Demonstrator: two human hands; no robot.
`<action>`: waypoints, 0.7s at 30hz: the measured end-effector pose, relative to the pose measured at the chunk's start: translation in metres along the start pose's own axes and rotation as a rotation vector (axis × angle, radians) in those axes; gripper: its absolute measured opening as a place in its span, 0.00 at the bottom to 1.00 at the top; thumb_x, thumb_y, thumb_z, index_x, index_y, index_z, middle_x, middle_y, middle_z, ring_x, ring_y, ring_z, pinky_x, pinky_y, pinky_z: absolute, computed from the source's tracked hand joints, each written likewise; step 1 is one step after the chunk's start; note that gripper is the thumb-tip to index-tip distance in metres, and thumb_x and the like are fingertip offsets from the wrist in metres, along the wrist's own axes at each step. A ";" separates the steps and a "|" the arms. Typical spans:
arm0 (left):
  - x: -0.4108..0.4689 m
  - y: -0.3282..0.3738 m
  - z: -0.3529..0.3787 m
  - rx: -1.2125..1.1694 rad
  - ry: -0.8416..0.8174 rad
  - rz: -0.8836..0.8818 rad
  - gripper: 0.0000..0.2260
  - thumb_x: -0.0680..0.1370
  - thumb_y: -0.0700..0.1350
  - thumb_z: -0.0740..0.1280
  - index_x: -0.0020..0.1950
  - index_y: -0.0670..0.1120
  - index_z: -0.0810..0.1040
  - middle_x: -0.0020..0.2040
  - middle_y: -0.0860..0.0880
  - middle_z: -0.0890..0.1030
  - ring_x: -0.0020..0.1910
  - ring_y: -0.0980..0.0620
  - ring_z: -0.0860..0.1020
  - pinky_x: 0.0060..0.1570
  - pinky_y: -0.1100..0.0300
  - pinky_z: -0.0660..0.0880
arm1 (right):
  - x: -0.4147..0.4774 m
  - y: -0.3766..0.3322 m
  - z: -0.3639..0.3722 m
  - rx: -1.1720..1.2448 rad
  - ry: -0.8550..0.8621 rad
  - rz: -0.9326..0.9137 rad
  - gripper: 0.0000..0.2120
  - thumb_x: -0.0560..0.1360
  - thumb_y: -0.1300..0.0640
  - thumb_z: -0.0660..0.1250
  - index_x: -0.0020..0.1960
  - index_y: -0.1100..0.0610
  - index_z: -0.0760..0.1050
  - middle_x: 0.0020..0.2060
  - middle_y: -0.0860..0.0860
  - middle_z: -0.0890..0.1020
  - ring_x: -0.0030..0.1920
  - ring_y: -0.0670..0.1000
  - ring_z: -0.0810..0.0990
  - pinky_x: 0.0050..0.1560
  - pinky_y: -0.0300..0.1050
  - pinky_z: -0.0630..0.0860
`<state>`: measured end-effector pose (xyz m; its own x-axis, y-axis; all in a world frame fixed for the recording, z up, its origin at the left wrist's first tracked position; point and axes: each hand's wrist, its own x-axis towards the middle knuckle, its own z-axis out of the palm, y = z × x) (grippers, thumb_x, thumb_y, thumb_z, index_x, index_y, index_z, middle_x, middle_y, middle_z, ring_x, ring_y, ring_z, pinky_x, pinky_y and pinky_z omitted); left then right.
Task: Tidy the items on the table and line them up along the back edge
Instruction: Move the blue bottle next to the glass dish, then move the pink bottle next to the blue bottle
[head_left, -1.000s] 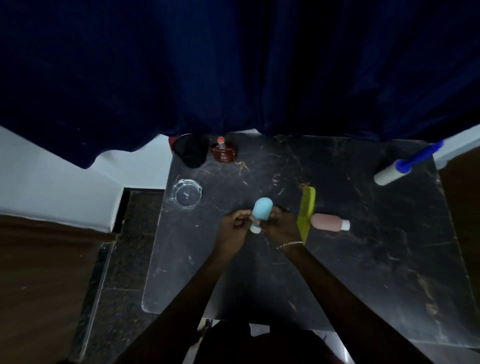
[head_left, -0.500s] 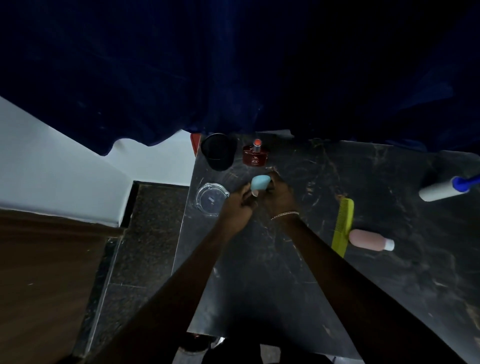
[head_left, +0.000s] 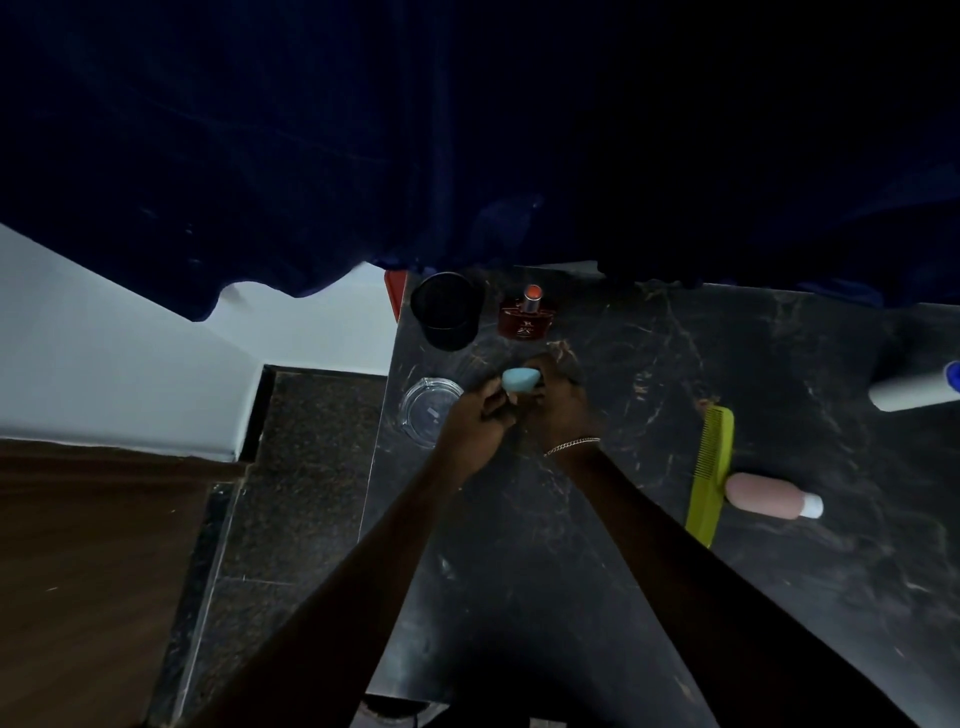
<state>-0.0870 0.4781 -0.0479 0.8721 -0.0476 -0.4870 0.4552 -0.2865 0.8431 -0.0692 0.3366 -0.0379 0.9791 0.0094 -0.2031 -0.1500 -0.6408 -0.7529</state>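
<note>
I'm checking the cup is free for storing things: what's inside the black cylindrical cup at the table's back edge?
The black cylindrical cup stands upright with its mouth open; only dark interior shows, no item sticking out. Its bottom is too dark to tell.

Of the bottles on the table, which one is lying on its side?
The pink bottle with the white cap, beside the green comb. The red perfume bottle stands upright at the back edge, and the hands hold the blue one.

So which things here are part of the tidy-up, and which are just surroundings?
Part of the job:
blue bottle, held by both hands
black cup
perfume bottle
glass ashtray
green comb
pink bottle
lint roller

Surroundings:
blue curtain
floor
</note>
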 end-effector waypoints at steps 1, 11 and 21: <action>0.001 -0.001 0.000 -0.009 -0.002 -0.008 0.26 0.75 0.34 0.70 0.74 0.43 0.74 0.68 0.44 0.81 0.69 0.44 0.78 0.72 0.40 0.73 | 0.000 0.000 0.001 0.004 -0.010 0.007 0.17 0.74 0.57 0.73 0.61 0.55 0.74 0.53 0.53 0.83 0.50 0.49 0.81 0.49 0.42 0.78; -0.021 0.015 -0.002 -0.048 0.021 0.026 0.27 0.80 0.34 0.69 0.78 0.38 0.67 0.73 0.42 0.76 0.72 0.46 0.75 0.73 0.53 0.73 | -0.010 0.000 -0.010 0.020 -0.060 -0.002 0.29 0.75 0.62 0.71 0.73 0.56 0.67 0.67 0.55 0.77 0.64 0.54 0.79 0.65 0.50 0.77; -0.105 -0.011 0.008 0.813 0.238 0.450 0.29 0.85 0.59 0.56 0.83 0.46 0.60 0.83 0.45 0.60 0.82 0.48 0.61 0.79 0.53 0.62 | -0.095 0.029 -0.047 -0.331 -0.018 -0.152 0.35 0.79 0.45 0.66 0.79 0.58 0.59 0.78 0.57 0.62 0.78 0.56 0.61 0.77 0.54 0.63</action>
<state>-0.1849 0.4787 -0.0084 0.9892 -0.1451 -0.0212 -0.1172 -0.8694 0.4799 -0.1598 0.2813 -0.0115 0.9839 0.1349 -0.1174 0.0523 -0.8448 -0.5325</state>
